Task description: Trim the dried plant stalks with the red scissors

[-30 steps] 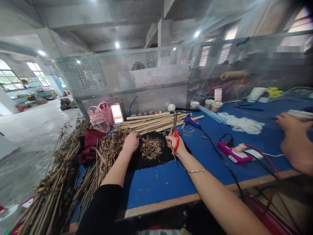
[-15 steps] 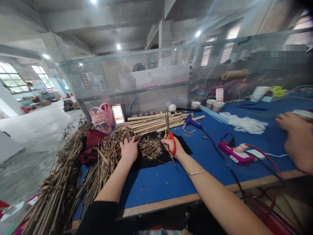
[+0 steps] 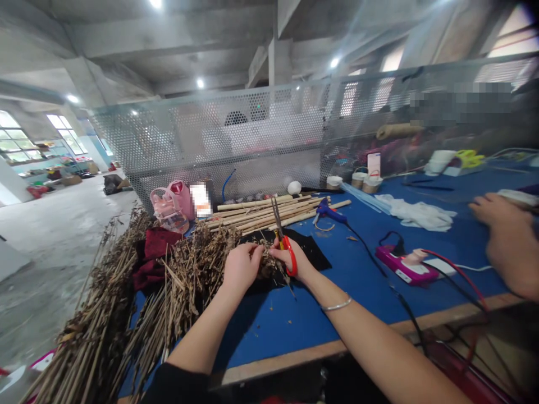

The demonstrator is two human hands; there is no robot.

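Red-handled scissors are held in my right hand, blades pointing up and away from me. The same hand has a thin dried stem near its fingertips. My left hand has come close beside it, fingers closed at the dried plant bits; exactly what they pinch is hidden. Beneath both hands lies a black cloth, its pile of dry clippings mostly covered by them. Just left of my left hand spreads a heap of dried plant stems.
Pale sticks lie behind the cloth. To the right are a blue glue gun, white gloves and a purple power strip with cables. Another person's hand rests at the far right. A pink bag stands at the back left.
My left hand has moved right, from the edge of the stem heap to beside my right hand over the clippings. The scissors stay in my right hand.
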